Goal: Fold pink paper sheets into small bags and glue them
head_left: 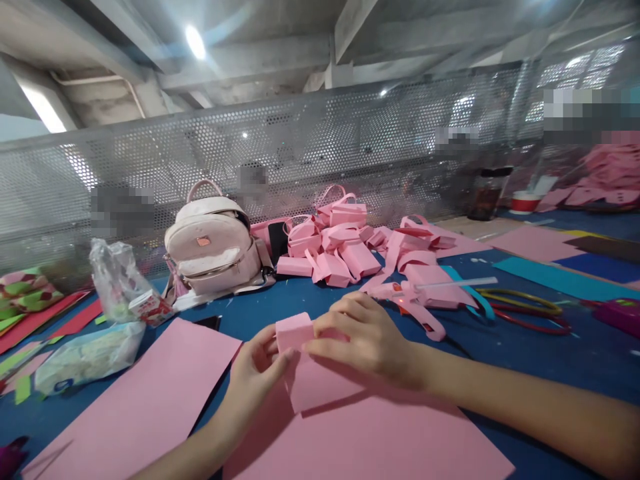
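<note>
Between my hands is a folded piece of pink paper (320, 383), with a raised flap at its upper left. My left hand (253, 377) grips its left edge, thumb in front and fingers behind. From the right, my right hand (367, 340) pinches the top of the flap; its fingertips press on the paper. Underneath lies a large flat pink sheet (390, 443). A pink glue gun (410, 303) with a clear glue stick in it rests just beyond my right hand.
Behind stand a white backpack (207, 233) and a heap of small pink paper bags (340, 243). Another pink sheet (145, 393), a plastic bag (93, 353) and a small carton (150, 305) lie left. Coloured strips (545, 277), a dark jar (487, 193) and a cup (525, 202) are right.
</note>
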A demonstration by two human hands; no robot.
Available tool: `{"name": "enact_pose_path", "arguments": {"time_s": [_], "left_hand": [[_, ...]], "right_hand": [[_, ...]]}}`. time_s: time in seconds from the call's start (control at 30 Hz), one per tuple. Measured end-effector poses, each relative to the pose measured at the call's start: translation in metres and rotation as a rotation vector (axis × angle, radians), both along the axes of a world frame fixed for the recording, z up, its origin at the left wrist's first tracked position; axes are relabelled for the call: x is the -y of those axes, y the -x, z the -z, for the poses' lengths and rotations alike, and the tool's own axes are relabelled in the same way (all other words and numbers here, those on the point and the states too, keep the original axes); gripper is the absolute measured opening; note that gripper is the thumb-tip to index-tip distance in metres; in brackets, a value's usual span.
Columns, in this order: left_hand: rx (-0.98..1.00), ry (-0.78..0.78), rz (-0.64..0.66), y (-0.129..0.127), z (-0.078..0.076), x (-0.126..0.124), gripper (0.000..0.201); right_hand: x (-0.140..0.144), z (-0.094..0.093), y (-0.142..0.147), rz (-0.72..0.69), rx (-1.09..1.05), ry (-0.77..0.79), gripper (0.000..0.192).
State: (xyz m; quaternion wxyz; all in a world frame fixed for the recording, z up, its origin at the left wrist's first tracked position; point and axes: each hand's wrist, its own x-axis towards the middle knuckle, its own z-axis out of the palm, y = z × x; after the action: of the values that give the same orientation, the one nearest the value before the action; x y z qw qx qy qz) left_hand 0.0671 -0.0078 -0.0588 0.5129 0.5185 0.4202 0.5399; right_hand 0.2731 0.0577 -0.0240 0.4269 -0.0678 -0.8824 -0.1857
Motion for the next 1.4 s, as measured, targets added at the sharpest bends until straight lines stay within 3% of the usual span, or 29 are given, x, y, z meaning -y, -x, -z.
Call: {"name": "enact_pose_path", "arguments": {"time_s": [0.2, 0.33, 0.47, 0.67, 0.9, 1.13, 1.4], "left_hand": [[0.013, 0.072, 0.100, -0.001, 0.004, 0.001, 0.044], [0.006, 0.085, 0.122, 0.000, 0.007, 0.000, 0.051], [-0.021, 0.105, 0.106, 0.000, 0.007, -0.001, 0.055], [-0.021, 0.114, 0.109, 0.001, 0.008, 0.000, 0.050], [-0.014, 0.083, 0.119, 0.000, 0.005, 0.001, 0.043], [-0.004, 0.050, 0.134, -0.001, 0.004, 0.000, 0.044], [0.030, 0.042, 0.065, 0.004, 0.007, -0.005, 0.042]], "right_hand": [[0.001, 0.001, 0.000, -0.025, 0.068, -0.057, 0.025], [0.000, 0.001, -0.001, 0.005, 0.040, -0.017, 0.026], [-0.004, -0.002, -0.003, 0.014, -0.059, 0.139, 0.018], [-0.012, -0.007, -0.005, -0.041, -0.125, 0.577, 0.015], [-0.004, -0.011, -0.004, -0.066, -0.116, 0.741, 0.014], [0.003, -0.021, -0.002, -0.194, -0.024, 1.057, 0.013], [-0.004, -0.016, -0.003, -0.127, -0.130, 1.015, 0.017]]}}
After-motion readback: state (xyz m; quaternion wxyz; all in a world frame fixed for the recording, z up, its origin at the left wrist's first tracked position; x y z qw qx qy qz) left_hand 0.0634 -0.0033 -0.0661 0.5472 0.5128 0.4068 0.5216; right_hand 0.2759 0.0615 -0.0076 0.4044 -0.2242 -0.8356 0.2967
